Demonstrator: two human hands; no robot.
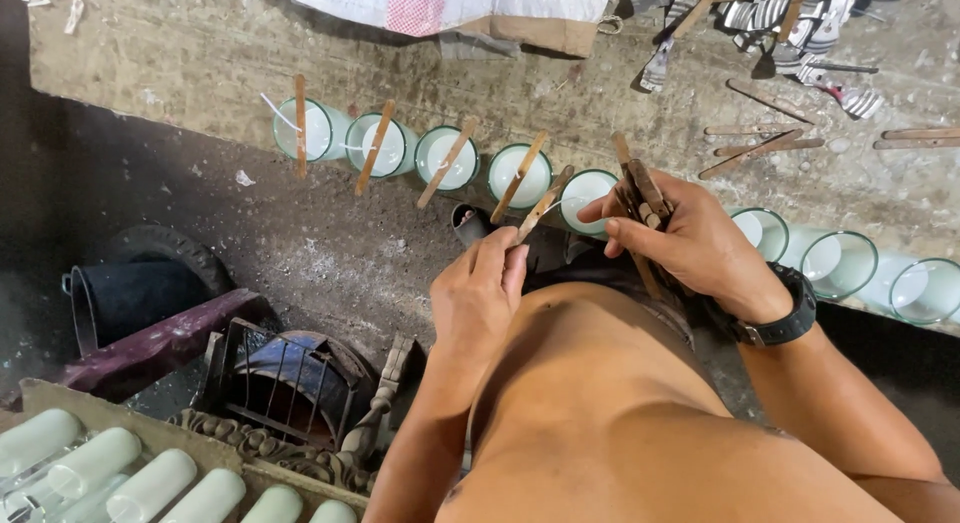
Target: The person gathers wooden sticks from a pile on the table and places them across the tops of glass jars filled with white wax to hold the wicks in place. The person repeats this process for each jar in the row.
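Left of the fingers, four wax-filled glasses (412,148) line the desk (200,53), each topped by a wooden stick. The left hand (480,293) has its fingers (508,251) pinched on one stick (545,203) above a fifth glass (590,195). The right hand (690,245) clasps a stick bundle (640,195); empty glasses (840,263) stand right.
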